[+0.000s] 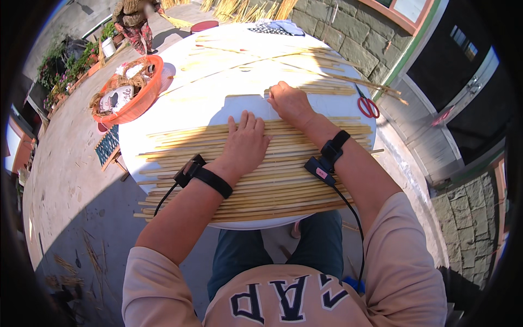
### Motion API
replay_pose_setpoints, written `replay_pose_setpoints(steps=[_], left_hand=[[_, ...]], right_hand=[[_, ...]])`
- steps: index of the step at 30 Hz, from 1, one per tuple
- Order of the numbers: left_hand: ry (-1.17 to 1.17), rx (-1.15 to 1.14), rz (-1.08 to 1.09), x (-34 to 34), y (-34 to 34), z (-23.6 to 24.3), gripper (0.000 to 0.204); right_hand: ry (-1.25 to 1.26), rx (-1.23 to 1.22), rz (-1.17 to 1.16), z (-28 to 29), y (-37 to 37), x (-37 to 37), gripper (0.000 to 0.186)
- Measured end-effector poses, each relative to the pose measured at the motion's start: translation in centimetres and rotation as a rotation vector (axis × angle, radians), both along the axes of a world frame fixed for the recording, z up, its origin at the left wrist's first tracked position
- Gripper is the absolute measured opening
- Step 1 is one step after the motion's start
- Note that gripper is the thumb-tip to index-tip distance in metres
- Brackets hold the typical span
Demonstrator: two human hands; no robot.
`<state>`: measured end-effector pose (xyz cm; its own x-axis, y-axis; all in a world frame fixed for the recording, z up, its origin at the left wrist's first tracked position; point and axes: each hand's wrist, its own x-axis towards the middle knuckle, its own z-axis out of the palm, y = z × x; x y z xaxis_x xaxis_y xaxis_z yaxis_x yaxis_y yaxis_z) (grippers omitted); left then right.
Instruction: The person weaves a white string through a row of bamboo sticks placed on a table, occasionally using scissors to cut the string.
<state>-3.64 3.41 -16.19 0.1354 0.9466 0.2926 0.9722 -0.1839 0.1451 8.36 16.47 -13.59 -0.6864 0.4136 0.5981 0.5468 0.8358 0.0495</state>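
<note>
Many pale yellow straw stalks (261, 188) lie side by side across the near half of a round white table (190, 111). My left hand (246, 143) rests on the far part of this layer, palm down with its fingers stretched out. Just beyond it, to the right, my right hand (293, 103) is closed, with thumb and fingers pinched together. Whatever its fingertips hold is too small to make out; a short stalk (242, 96) lies just left of them. Each wrist wears a black strap with a small cabled device.
Red-handled scissors (368, 107) lie at the table's right edge. More loose stalks (245, 57) spread across the far side, some overhanging to the right. An orange basket (143, 101) with bundled fibre stands at the left. A patterned cloth (277, 27) lies at the back. Another person (136, 24) stands far left.
</note>
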Motion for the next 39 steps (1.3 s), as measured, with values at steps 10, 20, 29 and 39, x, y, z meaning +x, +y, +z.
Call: replay_pose_setpoints(steps=[10, 20, 29, 39], left_hand=[[-0.025, -0.007, 0.008, -0.2, 1.2, -0.4, 0.033], [-0.165, -0.010, -0.016, -0.4, 1.2, 0.0, 0.031], [-0.118, 0.048, -0.012, -0.4, 1.4, -0.9, 0.031], [-0.072, -0.009, 0.012, -0.7, 1.5, -0.4, 0.033]], right_hand=[[-0.046, -0.056, -0.062, -0.9, 0.9, -0.4, 0.016], [0.006, -0.285, -0.187, -2.4, 0.9, -0.8, 0.017], [0.351, -0.302, -0.250, 0.9, 0.5, 2.1, 0.020], [0.810, -0.489, -0.098, 3.0, -15.4, 13.7, 0.012]])
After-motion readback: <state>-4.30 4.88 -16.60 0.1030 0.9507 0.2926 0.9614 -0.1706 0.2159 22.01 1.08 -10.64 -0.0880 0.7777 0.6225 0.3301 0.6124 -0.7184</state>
